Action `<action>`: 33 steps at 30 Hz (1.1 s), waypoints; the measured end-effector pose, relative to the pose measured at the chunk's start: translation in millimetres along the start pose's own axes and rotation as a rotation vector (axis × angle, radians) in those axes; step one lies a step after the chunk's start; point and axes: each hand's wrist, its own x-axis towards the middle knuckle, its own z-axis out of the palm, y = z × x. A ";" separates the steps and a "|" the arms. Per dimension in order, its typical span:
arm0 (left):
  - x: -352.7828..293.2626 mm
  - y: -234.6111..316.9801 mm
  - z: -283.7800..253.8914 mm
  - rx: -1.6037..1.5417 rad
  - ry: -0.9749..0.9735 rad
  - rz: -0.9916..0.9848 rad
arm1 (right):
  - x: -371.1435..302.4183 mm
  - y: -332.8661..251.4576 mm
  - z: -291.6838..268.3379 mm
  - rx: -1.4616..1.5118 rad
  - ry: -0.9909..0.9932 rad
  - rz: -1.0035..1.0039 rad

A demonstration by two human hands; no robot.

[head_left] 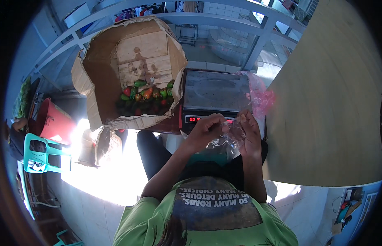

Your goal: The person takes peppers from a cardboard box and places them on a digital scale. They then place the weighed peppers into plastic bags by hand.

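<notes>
A clear plastic bag [228, 144] hangs crumpled over my lap, between my two hands. My left hand [208, 129] is closed, its fingertips pinching one side of the bag's upper part. The other side is gripped by my right hand [251, 135], with its thumb and fingers pressed together. Just beyond both hands lies a digital scale [215, 91] with a flat dark platform, its lit red display partly covered by my fingers. To the left of the scale, a large open cardboard box [102, 61] holds red, green and orange peppers [147, 93] at its near side.
Pink plastic bags [260, 96] lie at the scale's right edge. A broad pale wooden panel [326, 106] takes up the right side. On the left are a turquoise plastic chair [43, 153], a red tub [55, 121] and a person [18, 137]. A white railing [215, 18] runs behind.
</notes>
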 end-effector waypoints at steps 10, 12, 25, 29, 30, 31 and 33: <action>7.3 -11.8 0.4 -0.804 0.030 0.008 | 2.1 -15.8 -27.1 -0.599 -0.329 0.298; 8.7 -11.8 -7.2 -0.847 -0.059 -0.001 | 5.2 -13.1 -25.3 -0.577 -0.326 0.273; 0.2 -14.4 -16.7 -0.813 0.057 -0.027 | 2.3 -2.1 -31.1 -0.617 -0.407 0.457; 3.1 -25.3 -27.7 -1.025 -0.229 -0.110 | 0.6 5.2 -48.3 0.032 -0.257 0.237; 1.7 -24.8 -25.6 -0.780 -0.138 -0.186 | 1.9 4.5 -42.1 0.033 -0.257 0.240; -0.2 -22.6 -23.4 -0.534 -0.048 -0.259 | 1.4 4.2 -33.4 0.076 -0.118 0.203; -4.6 -12.3 -20.3 -0.301 -0.131 -0.301 | 2.4 10.4 -29.6 0.181 0.024 0.116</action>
